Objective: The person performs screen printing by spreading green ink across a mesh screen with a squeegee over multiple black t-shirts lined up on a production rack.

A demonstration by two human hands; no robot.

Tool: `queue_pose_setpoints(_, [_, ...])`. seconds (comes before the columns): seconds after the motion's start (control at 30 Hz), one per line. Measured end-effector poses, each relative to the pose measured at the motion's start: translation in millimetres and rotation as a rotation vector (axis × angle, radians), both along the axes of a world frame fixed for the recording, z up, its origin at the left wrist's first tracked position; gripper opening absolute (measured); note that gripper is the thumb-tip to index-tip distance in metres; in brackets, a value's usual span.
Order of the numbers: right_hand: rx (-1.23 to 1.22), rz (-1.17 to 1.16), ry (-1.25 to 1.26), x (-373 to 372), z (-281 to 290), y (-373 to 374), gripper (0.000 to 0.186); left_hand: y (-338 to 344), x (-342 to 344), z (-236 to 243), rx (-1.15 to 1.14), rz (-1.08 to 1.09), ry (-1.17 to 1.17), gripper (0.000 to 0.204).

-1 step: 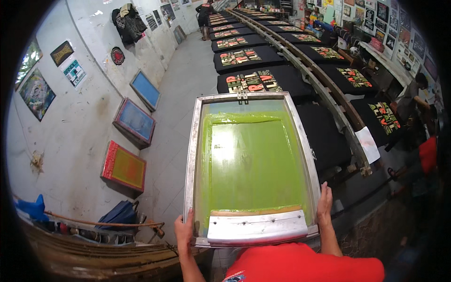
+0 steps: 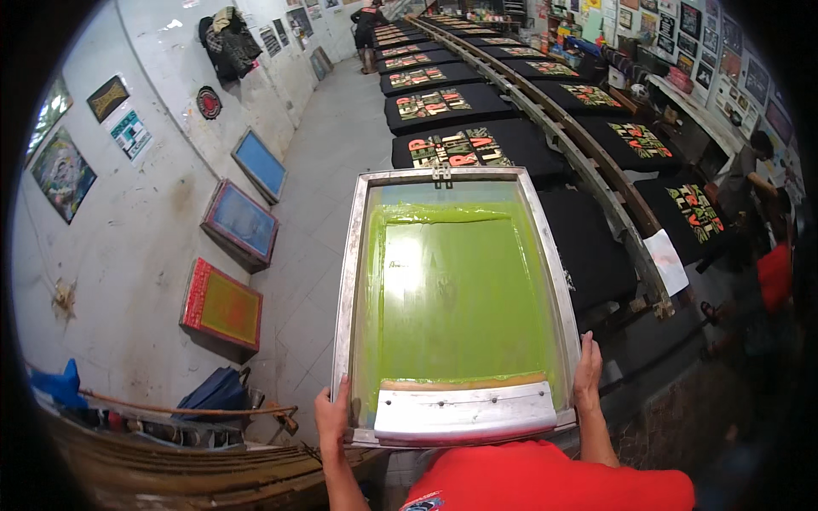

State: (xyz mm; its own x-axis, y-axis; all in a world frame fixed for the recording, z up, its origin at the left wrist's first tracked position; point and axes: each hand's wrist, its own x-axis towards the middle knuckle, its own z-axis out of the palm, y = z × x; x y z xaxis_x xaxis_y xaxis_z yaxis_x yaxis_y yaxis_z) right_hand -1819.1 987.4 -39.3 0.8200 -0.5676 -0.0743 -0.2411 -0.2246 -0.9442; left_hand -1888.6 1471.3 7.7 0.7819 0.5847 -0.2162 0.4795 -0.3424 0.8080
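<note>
A screen printing frame (image 2: pixel 345 294) with a silvery metal rim is held up in front of me, tilted. Green ink (image 2: pixel 460 298) covers most of its mesh, with a thicker wet band near the far end. Across the near end lies a squeegee (image 2: pixel 464 410) with a metal holder and a tan blade edge, touched by neither hand. My left hand (image 2: pixel 331 415) grips the frame's left side near its lower corner, thumb up along the rim. My right hand (image 2: pixel 588 372) presses the right side, fingers pointing up; part of each hand is hidden by the frame.
Black printed shirts (image 2: pixel 452 146) lie on a long row of boards beyond the frame. A metal rail (image 2: pixel 545 119) runs beside them, with a second row to its right. Several other screens (image 2: pixel 223 308) lean on the left wall. People stand far ahead (image 2: pixel 366 36) and at right (image 2: pixel 761 166).
The wall and the shirts sit very slightly further left in the picture. Both hands keep the same hold on the frame.
</note>
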Motion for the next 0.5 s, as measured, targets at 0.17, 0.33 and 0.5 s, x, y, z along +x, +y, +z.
queue_pose_setpoints(0.17, [0.111,-0.086,0.072,6,14,46,0.060,53,95,-8,0.018,-0.198,0.064,0.069])
queue_pose_setpoints(0.33, [-0.016,-0.412,0.055,31,-29,67,0.064,72,224,-58,0.018,-0.314,-0.014,0.065])
queue_pose_setpoints(0.5, [-0.006,-0.551,-0.012,61,-16,125,0.062,81,341,-52,0.039,-0.516,-0.086,0.066])
